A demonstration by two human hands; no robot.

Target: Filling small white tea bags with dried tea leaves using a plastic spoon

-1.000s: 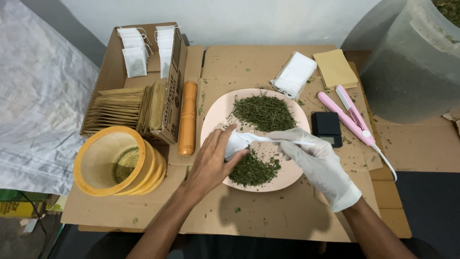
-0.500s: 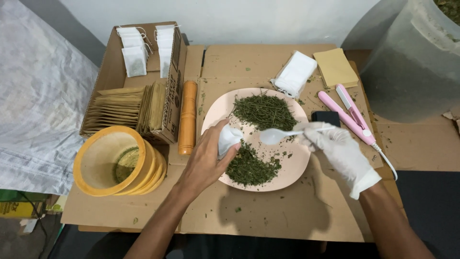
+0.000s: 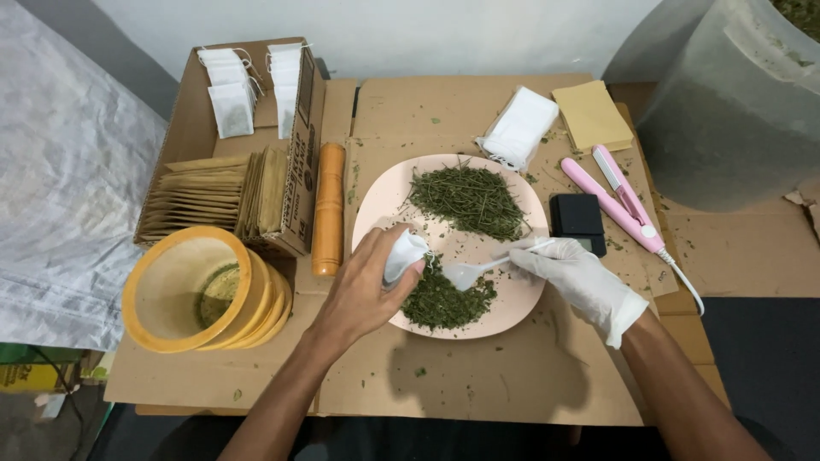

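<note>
left hand (image 3: 363, 286) grips sachet (image 3: 403, 254) — orange cylinder (image 3: 328, 207) beside.

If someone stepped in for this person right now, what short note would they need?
Left hand: bare, holds a small white filter bag over the round pink plate.
Right hand: in a white glove, holds a white plastic spoon, bowl at the nearer pile of dried green herb.
Done: filled bags, it seems, stand in the cardboard box.
Left: this bag's fill cannot be seen; a second herb pile remains, empty white bags wait behind.
</note>
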